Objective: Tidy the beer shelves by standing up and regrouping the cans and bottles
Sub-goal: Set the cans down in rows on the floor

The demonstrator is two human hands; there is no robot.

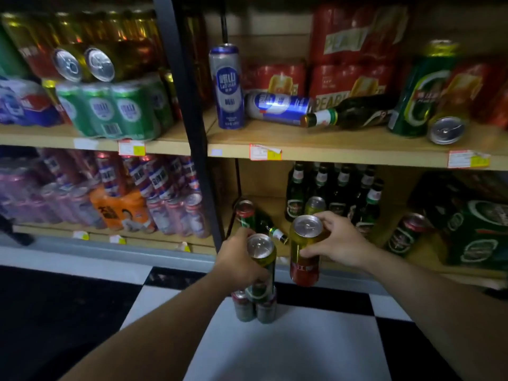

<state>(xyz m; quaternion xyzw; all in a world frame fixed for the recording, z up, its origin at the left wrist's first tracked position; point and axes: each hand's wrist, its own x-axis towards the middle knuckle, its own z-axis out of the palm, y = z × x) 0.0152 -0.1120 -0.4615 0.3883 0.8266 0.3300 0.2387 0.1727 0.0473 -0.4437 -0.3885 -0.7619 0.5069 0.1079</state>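
My left hand [240,261] grips a green and gold can [261,259] held upright just above two cans [254,307] standing on the floor. My right hand [336,239] holds a gold and red can [305,253] upright in front of the lower shelf [412,264]. On the upper shelf [343,145] a blue can [227,86] stands, while another blue can [277,107], a dark bottle [351,112] and a silver-topped can [446,127] lie on their sides. A small bottle [275,231] lies tipped on the lower shelf beside a red-topped green can [245,214].
Upright green bottles [330,193] crowd the back of the lower shelf, with a green carton [481,237] at right. Red packs [354,64] fill the upper shelf's back. A black post [189,119] divides the bays; shrink-wrapped can packs [115,111] fill the left bay. Checkered floor lies below.
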